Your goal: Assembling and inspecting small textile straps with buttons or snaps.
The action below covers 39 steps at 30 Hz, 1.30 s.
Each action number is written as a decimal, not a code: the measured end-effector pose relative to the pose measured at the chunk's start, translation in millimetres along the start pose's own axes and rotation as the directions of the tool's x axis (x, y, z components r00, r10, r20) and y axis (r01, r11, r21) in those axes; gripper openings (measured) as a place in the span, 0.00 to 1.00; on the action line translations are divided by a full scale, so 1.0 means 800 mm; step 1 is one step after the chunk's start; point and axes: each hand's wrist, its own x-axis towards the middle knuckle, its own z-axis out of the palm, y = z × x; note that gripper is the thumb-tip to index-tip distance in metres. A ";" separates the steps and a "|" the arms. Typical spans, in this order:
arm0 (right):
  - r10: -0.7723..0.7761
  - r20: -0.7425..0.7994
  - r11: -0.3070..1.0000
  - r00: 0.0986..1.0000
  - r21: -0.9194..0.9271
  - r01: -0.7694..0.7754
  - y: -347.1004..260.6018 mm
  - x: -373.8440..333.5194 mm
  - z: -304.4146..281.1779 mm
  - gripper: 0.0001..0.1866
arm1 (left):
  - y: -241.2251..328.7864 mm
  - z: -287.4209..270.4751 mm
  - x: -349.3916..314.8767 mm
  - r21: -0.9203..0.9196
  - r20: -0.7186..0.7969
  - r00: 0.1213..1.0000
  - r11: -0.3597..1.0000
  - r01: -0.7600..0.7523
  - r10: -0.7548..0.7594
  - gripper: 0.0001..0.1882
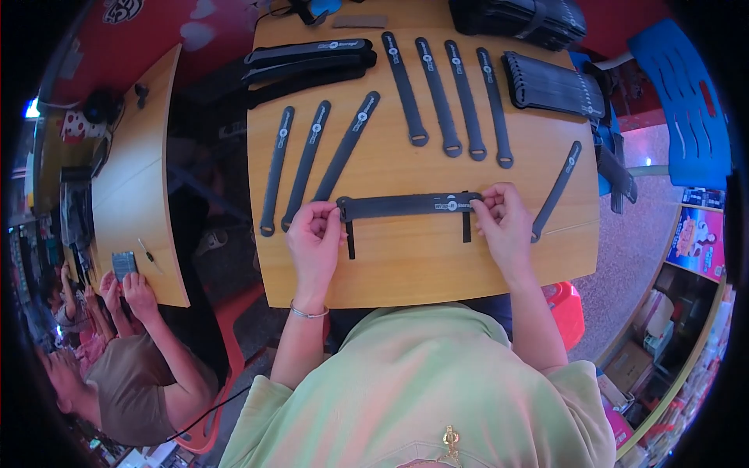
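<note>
A dark grey hook-and-loop strap (398,206) with white print and a slotted end lies level in front of me. My left hand (318,234) pinches its slotted left end between thumb and fingers. The rounded right end is pinched by my right hand (503,226). Under the strap, two short black strips, a left one (351,240) and a right one (466,229), stick out on the table. Beyond my left hand, three similar straps (310,152) lie slanted side by side. One more strap (556,192) rests slanted, to the right of my right hand.
Several loose straps (434,97) lie in a row at the back of the wooden table (421,273). Strap bundles stand at the back left (308,66), right (550,86) and far right (519,19). At the left, another person (148,382) works at a second table (133,187).
</note>
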 end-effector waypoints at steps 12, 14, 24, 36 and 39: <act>-0.004 0.004 1.000 1.000 -0.010 0.004 0.003 0.000 0.000 0.10 | 0.000 0.001 0.000 0.012 -0.012 1.000 1.000 0.003 -0.003 0.03; -0.007 0.013 1.000 1.000 -0.011 0.007 0.003 0.000 -0.002 0.10 | -0.001 0.001 -0.001 0.008 -0.008 1.000 1.000 0.008 -0.008 0.03; -0.070 0.020 0.997 0.997 -0.031 0.071 0.008 0.000 -0.002 0.10 | 0.002 0.002 -0.001 0.000 -0.017 1.000 1.000 0.008 -0.008 0.03; -0.069 0.025 0.997 0.997 -0.045 0.070 0.009 0.000 -0.003 0.11 | 0.000 0.002 0.001 0.018 -0.024 1.000 1.000 0.003 -0.003 0.03; -0.058 0.027 0.998 0.998 -0.037 0.059 0.008 0.000 -0.002 0.11 | 0.002 0.002 0.000 0.021 -0.029 1.000 1.000 0.003 -0.003 0.03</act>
